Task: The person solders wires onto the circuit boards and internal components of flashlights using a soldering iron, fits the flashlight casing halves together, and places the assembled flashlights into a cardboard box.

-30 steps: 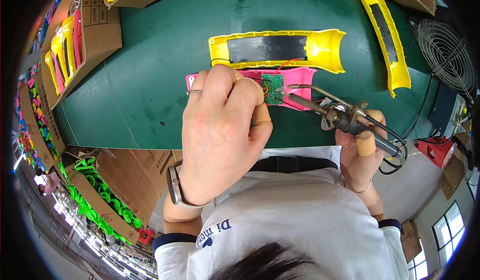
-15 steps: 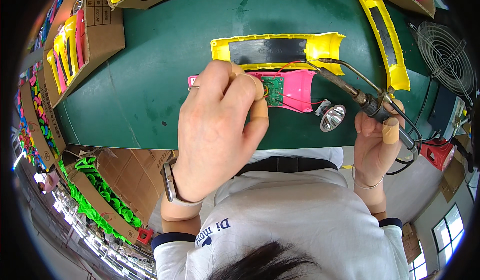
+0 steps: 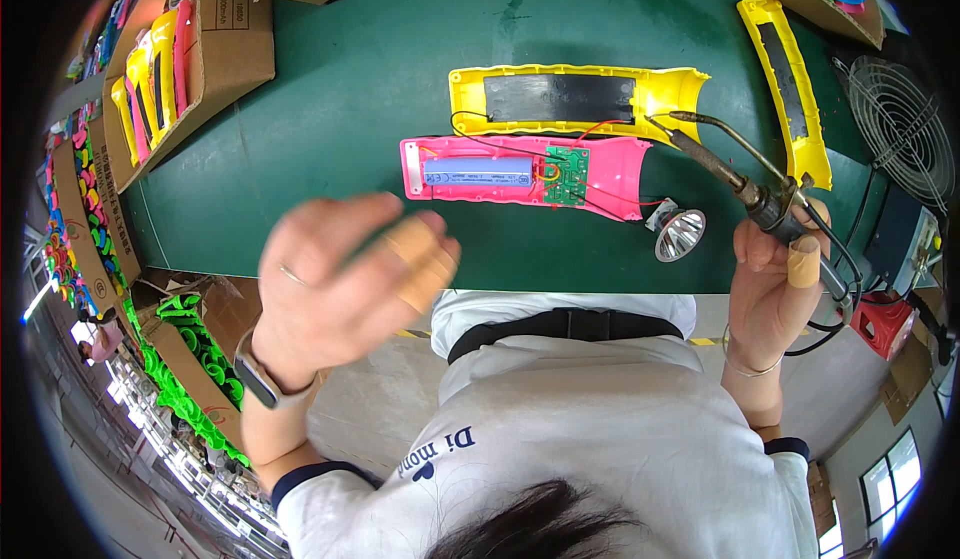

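Observation:
My right hand (image 3: 778, 274), bandaged on the thumb, is closed around the handle of a soldering iron (image 3: 762, 206). Its tip points left, over the end of a yellow casing half (image 3: 662, 91). Below that lies a pink casing half (image 3: 622, 171) holding a blue cylindrical battery (image 3: 478, 172) and a green circuit board (image 3: 567, 175). Red and black wires run from the board; a red one reaches a silver lamp reflector (image 3: 681, 235) to the right. My left hand (image 3: 340, 281), fingers apart and empty, hovers off the bench's near edge, left of the pink half.
Another yellow casing half (image 3: 812, 144) lies at the far right beside a round wire guard (image 3: 900, 134). A cardboard box (image 3: 230, 79) of yellow and pink casings stands at the left. More boxes line the back edge of the green bench (image 3: 340, 89). A red lamp-shaped object (image 3: 882, 327) sits at right.
My left hand has drawn away from the pink casing half toward the lower left, its fingers spreading, uncovering the battery. My right hand still holds the soldering iron. The view has shifted slightly.

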The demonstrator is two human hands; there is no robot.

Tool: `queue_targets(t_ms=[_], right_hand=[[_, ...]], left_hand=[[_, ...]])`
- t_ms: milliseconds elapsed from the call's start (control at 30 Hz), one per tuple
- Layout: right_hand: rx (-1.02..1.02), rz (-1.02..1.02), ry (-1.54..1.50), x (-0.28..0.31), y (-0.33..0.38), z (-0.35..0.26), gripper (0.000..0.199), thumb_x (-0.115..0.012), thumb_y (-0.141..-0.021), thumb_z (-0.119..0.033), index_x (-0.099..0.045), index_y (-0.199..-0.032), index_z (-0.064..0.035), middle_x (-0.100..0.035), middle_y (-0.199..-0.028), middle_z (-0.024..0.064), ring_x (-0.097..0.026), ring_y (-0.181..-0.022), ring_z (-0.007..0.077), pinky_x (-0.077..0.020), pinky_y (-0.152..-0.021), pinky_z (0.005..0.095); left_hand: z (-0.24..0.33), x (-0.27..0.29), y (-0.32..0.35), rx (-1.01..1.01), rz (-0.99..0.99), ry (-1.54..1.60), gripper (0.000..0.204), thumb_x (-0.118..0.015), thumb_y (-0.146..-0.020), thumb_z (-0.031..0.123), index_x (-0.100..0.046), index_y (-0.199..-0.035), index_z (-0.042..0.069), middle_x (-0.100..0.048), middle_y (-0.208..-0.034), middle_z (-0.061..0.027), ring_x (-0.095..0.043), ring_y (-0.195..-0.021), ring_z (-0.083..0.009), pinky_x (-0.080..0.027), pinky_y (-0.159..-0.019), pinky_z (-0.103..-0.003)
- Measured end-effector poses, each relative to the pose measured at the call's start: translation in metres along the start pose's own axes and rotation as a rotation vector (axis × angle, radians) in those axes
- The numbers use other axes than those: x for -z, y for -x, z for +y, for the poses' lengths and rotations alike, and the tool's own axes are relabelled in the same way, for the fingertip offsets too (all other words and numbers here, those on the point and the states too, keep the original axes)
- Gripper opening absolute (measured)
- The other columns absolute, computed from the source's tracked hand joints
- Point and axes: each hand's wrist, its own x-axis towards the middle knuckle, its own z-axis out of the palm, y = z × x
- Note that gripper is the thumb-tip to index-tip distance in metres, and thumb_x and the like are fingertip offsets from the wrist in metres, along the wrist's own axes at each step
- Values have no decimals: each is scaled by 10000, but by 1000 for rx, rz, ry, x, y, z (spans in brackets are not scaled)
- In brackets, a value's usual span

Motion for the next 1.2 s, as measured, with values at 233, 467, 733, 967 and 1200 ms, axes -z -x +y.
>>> queue_targets(t_ms=[233, 467, 733, 967, 1200], right_hand=[[9, -65, -26, -6, -2, -3, 367, -547, -829, -252, -454, -1067, 12, -532, -829, 90, -506, -632, 125, -399, -555, 239], [-110, -100, 62, -15, -8, -12, 328, -607, -772, -201, -499, -983, 25, -522, -769, 65, -525, -577, 114, -376, -467, 190], [-246, -229, 203, -14, -33, -20, 210, -584, -738, -90, -567, -890, 53, -525, -748, 57, -543, -531, 115, -378, -458, 183], [-312, -278, 265, -19, -37, -22, 175, -594, -714, -60, -580, -851, 47, -527, -790, 62, -564, -573, 125, -426, -527, 206], [-300, -299, 287, -20, -38, -24, 156, -588, -717, -13, -578, -862, 46, -529, -804, 63, -572, -590, 125, -444, -551, 212]], left_hand=[[3, -26, 4, -256, -130, 133, 187, -617, -663, 73, -589, -847, 96, -581, -896, -23, -553, -858, -190, -442, -761, -343], [11, -57, -24, 36, 216, 279, 275, -707, -512, 17, -622, -765, 83, -524, -725, -30, -497, -677, -206, -432, -615, -327], [10, -54, -30, 66, 211, 258, 271, -707, -516, 19, -619, -764, 81, -512, -696, -29, -505, -633, -192, -439, -574, -299], [7, -53, -30, 34, 195, 270, 275, -707, -508, 14, -613, -757, 82, -508, -691, -30, -512, -623, -188, -447, -552, -294], [6, -50, -32, 29, 179, 293, 272, -698, -509, 10, -613, -756, 87, -511, -701, -27, -520, -635, -188, -448, -554, -291]])
